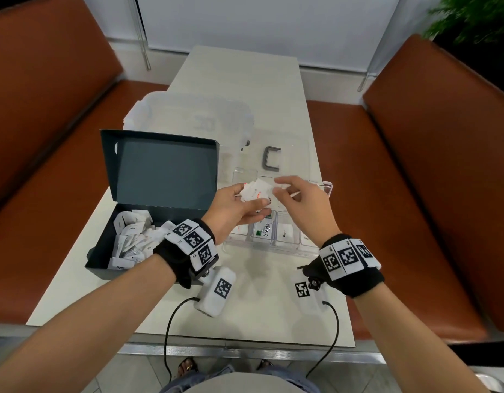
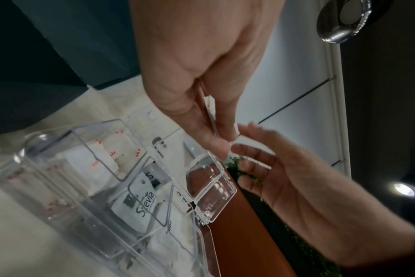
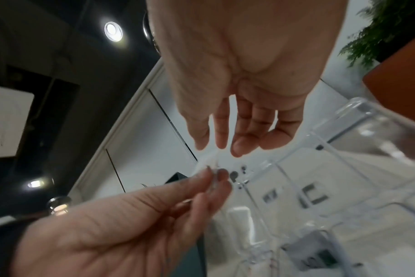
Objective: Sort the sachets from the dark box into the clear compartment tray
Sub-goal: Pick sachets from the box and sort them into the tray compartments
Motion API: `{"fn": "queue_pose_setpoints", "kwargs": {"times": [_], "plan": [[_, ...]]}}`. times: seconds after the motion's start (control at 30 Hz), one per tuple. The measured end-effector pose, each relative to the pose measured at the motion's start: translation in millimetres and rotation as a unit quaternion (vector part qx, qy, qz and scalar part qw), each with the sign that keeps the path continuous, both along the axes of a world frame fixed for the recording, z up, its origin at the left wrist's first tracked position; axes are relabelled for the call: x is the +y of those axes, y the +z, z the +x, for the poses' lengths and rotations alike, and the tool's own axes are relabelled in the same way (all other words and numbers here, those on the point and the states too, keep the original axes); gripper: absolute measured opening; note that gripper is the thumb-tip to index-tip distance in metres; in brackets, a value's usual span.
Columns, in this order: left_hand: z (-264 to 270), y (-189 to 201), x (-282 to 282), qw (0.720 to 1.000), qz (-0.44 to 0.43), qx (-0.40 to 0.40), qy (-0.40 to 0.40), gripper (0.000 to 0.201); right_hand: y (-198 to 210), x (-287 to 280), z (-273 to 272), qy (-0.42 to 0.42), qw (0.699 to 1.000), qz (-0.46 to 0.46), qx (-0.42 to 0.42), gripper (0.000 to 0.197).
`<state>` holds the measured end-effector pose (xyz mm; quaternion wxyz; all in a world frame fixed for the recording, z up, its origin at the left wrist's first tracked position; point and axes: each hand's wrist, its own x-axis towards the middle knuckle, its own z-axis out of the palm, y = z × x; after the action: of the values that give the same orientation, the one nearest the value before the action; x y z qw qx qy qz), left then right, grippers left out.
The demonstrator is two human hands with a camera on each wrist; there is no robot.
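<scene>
Head view first: I've got the left hand (image 1: 239,207) up over the clear compartment tray (image 1: 327,188), clutching a small bunch of white sachets (image 1: 255,191) with red print, pinched between thumb and fingers. They fan out from the fingertips toward the right hand (image 1: 299,199), which hovers just right of them, fingers spread and relaxed, gripping nothing I can see. Its fingertips are very near the edge of the bunch; I cannot tell whether they touch.

Left wrist view: the sachets show edge-on as a thin sliver (image 2: 210,120) squeezed between thumb and fingers, right above the tray's far compartments. Below, one near compartment holds a Stevia sachet (image 2: 143,203), and the one left of it holds red-printed packets (image 2: 111,157).

Right wrist view: the right hand's fingers (image 3: 239,131) hang loose and parted, just apart from the left hand's fingertips (image 3: 211,180), with the tray's clear walls (image 3: 358,116) to the right.

Back on the head view, the dark box (image 1: 160,168) sits on the left of the table (image 1: 245,78), lid standing open, with many white sachets (image 1: 131,236) heaped inside, well apart from the hands. A grey U-shaped handle (image 1: 271,161) lies beyond the tray, and a frosted plastic container (image 1: 188,117) sits behind the box.
</scene>
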<state>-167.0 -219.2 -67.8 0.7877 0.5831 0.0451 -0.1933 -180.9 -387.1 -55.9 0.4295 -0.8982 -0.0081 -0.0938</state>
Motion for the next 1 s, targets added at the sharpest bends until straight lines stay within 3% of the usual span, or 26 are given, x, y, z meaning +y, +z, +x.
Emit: {"fn": "queue_pose_setpoints", "kwargs": {"times": [0.2,0.37,0.53,0.7,0.87,1.0], "plan": [[1,8,-5,0.998,-0.025,0.003,-0.06,0.027,7,7,10,0.002,0.997,0.064,0.043,0.013],[4,9,2,0.999,0.009,0.006,-0.03,0.022,8,-2,13,-0.004,0.99,0.131,0.055,0.007],[4,9,10,0.998,0.056,-0.026,0.002,0.024,18,-12,14,0.019,0.994,0.098,0.055,0.015],[5,8,15,0.993,0.102,-0.052,0.016,0.024,26,-8,15,0.085,0.983,0.136,0.092,0.02],[5,14,18,0.991,0.119,-0.059,0.021,0.018,26,-6,20,0.041,0.987,0.135,0.073,0.015],[6,19,26,0.991,0.12,-0.047,0.047,0.025,24,-15,24,0.002,0.993,0.102,0.063,0.006]]}}
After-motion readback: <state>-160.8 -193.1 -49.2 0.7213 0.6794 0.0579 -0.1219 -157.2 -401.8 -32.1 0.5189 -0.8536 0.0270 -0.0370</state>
